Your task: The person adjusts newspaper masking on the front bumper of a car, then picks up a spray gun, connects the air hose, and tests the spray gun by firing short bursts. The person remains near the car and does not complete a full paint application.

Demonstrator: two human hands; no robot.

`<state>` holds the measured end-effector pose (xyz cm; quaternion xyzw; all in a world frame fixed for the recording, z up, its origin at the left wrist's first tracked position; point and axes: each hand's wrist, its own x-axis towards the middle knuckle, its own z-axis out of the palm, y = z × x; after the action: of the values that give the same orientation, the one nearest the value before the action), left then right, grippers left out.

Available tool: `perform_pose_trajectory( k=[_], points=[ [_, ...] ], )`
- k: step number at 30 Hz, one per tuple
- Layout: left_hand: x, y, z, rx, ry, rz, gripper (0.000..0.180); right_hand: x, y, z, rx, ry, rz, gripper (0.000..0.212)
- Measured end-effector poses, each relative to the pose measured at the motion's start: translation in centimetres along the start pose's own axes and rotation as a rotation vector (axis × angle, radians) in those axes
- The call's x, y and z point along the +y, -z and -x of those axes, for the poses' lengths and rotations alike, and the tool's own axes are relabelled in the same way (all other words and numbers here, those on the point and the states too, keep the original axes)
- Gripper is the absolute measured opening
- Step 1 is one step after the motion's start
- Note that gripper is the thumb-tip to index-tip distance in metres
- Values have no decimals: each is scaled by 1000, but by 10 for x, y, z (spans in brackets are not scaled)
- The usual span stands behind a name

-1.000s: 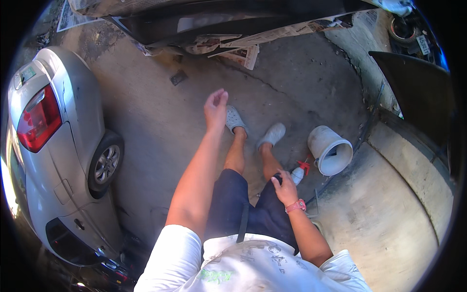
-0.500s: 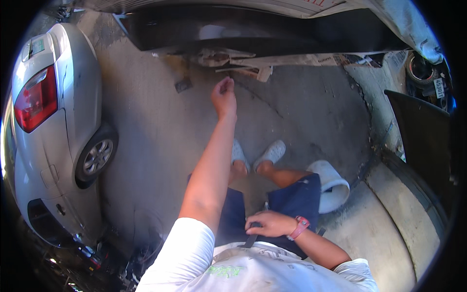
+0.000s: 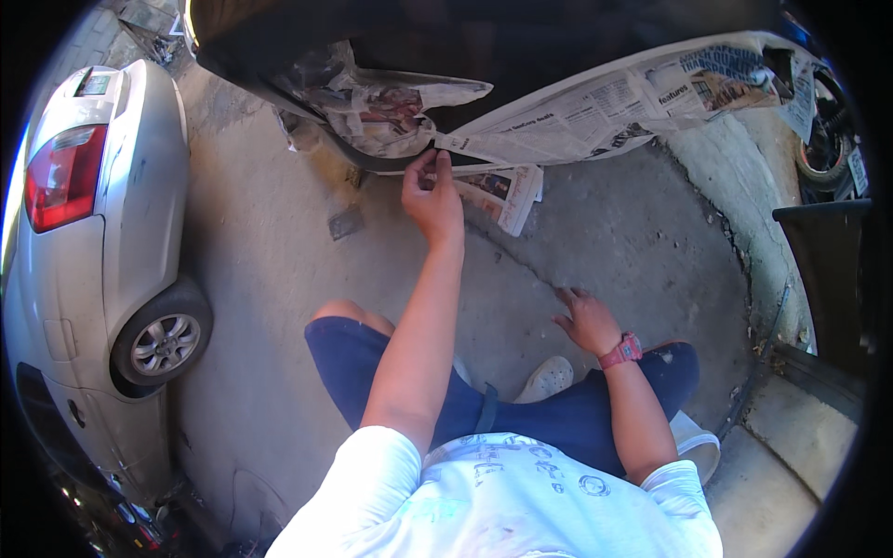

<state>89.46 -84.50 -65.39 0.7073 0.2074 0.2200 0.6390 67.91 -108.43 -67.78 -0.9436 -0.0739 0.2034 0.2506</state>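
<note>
Above me stands a black car body panel (image 3: pixel 595 37), partly masked with newspaper. My left hand (image 3: pixel 433 197) reaches up to the lower edge of this panel. Its thumb and fingers are drawn together at the pointed left end of a long newspaper strip (image 3: pixel 567 116). Anything between the fingertips is too small to make out. Left of the fingers, crumpled paper (image 3: pixel 391 116) covers a rounded area, and a loose newspaper flap (image 3: pixel 507 195) hangs below. My right hand (image 3: pixel 590 322) is over the floor by my right knee, fingers loosely apart, holding nothing.
A silver car (image 3: pixel 93 270) stands at the left. Cracked concrete floor (image 3: pixel 270 251) lies under me. A white bucket (image 3: pixel 693 442) is beside my right leg. A black panel (image 3: pixel 828 288) and a wheel (image 3: pixel 823 144) are at the far right.
I have lowered into a squat, and the newspaper-masked panel shows larger. My left hand has come up to the paper's edge. My right hand has left the dark strap at my waist and moved forward.
</note>
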Motion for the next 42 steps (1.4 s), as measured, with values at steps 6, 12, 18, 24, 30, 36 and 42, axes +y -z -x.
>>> perform_pose_trajectory(
  k=[6,12,18,24,30,36,42],
  points=[
    [9,-1,-5,67,-131,-86,28,-32,15,-20,106,99,-9,50],
    [14,1,-22,43,-245,-95,22,-53,17,-10,99,104,-37,50],
    [5,4,-39,-13,-398,-120,16,-42,-8,-17,37,108,-41,47],
    [0,10,-36,-15,-459,-141,11,-50,-7,-22,66,102,-123,43],
    [1,12,-35,1,-490,-153,11,-83,17,-52,292,133,-341,34],
    [5,15,-37,-30,-456,-168,12,-134,45,-115,581,51,-764,26],
    [12,24,-40,-159,-209,-71,17,-163,52,-173,718,-65,-974,23]
  ],
)
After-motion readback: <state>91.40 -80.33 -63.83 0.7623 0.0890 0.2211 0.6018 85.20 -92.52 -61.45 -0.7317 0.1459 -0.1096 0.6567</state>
